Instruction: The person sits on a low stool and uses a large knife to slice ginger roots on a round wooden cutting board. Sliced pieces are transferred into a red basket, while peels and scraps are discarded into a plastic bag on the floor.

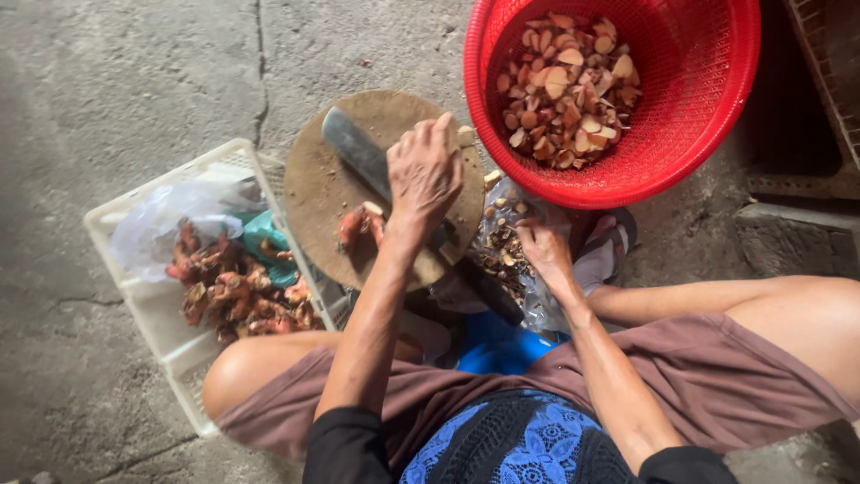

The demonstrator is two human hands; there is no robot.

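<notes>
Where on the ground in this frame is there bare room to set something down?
Bare concrete floor spreads above the white crate and left of the round chopping board. A narrower strip lies right of the red basket. It is crowded between board, basket and knees, where the left hand grips the knife and the right hand rests on scraps.

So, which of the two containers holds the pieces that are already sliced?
The round red basket, beyond the cutting board; it holds pale cut slices, while the white crate holds whole reddish roots.
</notes>
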